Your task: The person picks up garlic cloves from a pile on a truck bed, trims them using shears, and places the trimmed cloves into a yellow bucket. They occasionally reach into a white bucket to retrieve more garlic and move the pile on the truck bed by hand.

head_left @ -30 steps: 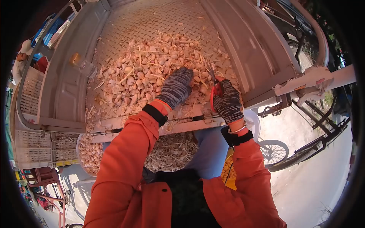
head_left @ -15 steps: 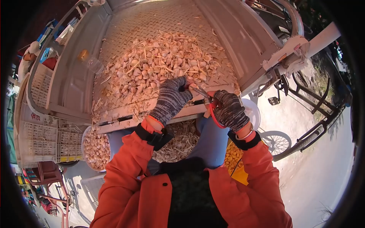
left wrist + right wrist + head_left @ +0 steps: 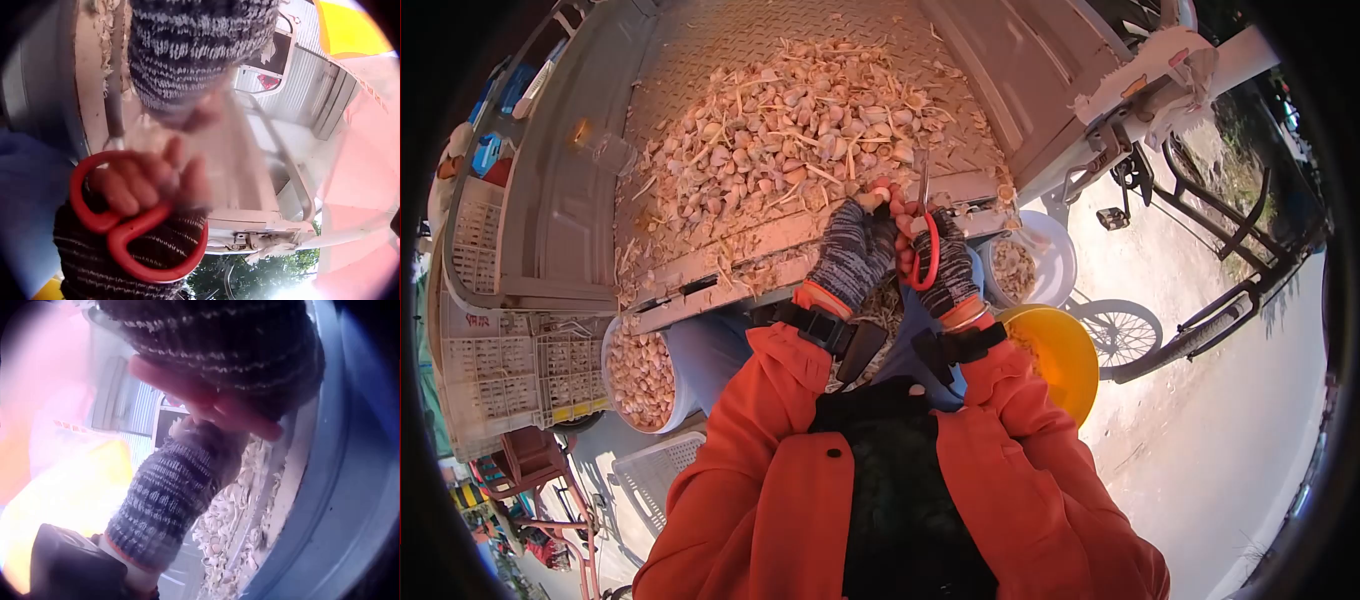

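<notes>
Both hands wear dark striped knit gloves with bare fingertips and are close together over the near edge of a metal truck bed. My left hand (image 3: 847, 250) pinches a small pale garlic bulb (image 3: 883, 191), partly covered by its fingers. The right hand (image 3: 945, 262) holds red-handled scissors (image 3: 931, 262), blades pointing away from me. In the left wrist view the scissors' red loops (image 3: 156, 275) lie against the right hand, whose bare fingers (image 3: 134, 187) are bent. Beyond the hands spreads a heap of garlic (image 3: 780, 140) with loose stalks.
A tub of garlic (image 3: 640, 385) stands at the lower left, beside a white crate (image 3: 485, 370). To the right are a yellow bucket (image 3: 1070, 365) and a white bucket (image 3: 1055, 262) with scraps inside. A clear jar (image 3: 612, 152) lies by the bed's left wall.
My left hand has drawn back from the garlic heap to the bed's edge with a bulb. The right hand has moved left beside it, and the scissors' blades have swung to point away.
</notes>
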